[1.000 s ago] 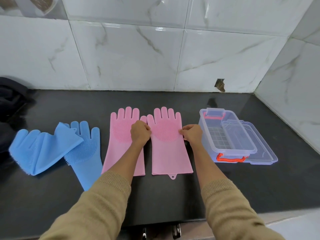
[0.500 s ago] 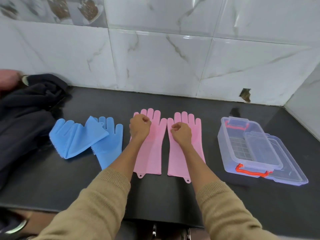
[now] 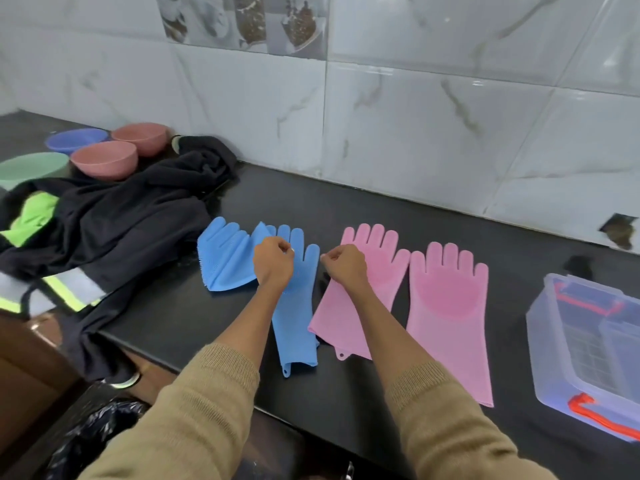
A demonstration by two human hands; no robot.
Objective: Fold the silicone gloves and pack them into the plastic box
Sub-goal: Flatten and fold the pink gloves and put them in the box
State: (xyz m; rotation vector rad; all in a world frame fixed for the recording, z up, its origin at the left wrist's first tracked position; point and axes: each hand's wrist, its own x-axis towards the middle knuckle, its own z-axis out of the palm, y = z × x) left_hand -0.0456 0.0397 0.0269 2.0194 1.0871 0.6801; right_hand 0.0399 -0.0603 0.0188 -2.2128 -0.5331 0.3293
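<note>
Two pink silicone gloves lie flat, palms up, on the black counter: the left pink glove [image 3: 381,268] and the right pink glove [image 3: 446,306]. Left of them is a flat blue glove [image 3: 298,327], and beside it a folded blue glove [image 3: 225,258]. My left hand [image 3: 273,259] is a closed fist over the flat blue glove's finger end. My right hand [image 3: 344,265] is a closed fist at the left pink glove's edge, close to the blue glove's thumb. Whether either fist pinches silicone is hidden. The clear plastic box [image 3: 547,327] with red handles stands open at the far right.
A dark jacket [image 3: 114,220] with reflective stripes is heaped on the counter's left. Behind it are two pink bowls [image 3: 104,164], a blue bowl [image 3: 76,140] and a green plate [image 3: 31,168]. The counter's front edge runs diagonally below my arms. A tiled wall backs the counter.
Both fists have moved left, off the pink gloves' palms toward the flat blue glove. The view has swung left, bringing the jacket and bowls into sight.
</note>
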